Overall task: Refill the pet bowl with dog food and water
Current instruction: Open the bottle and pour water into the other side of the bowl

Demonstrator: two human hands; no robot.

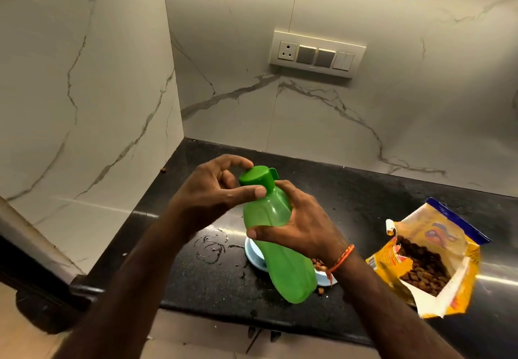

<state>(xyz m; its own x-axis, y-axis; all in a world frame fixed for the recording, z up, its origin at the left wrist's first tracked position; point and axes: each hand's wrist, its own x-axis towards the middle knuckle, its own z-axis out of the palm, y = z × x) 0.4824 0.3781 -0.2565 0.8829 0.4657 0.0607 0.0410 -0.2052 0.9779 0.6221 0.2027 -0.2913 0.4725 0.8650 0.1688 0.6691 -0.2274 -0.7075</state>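
A green plastic water bottle (276,235) is held tilted above the counter, its cap end up and away from me. My right hand (304,225) grips its body from the right. My left hand (214,190) pinches the green cap (256,177) between thumb and fingers. Under the bottle sits a pale blue pet bowl (252,252), mostly hidden, with brown kibble (318,264) showing at its right side. An open yellow dog food bag (426,260) full of kibble lies on the counter to the right.
The black stone counter (350,198) ends at marble walls behind and on the left. Water is spilled (211,243) left of the bowl, and a stray kibble piece (321,290) lies by the front edge. A switch panel (316,53) is on the back wall.
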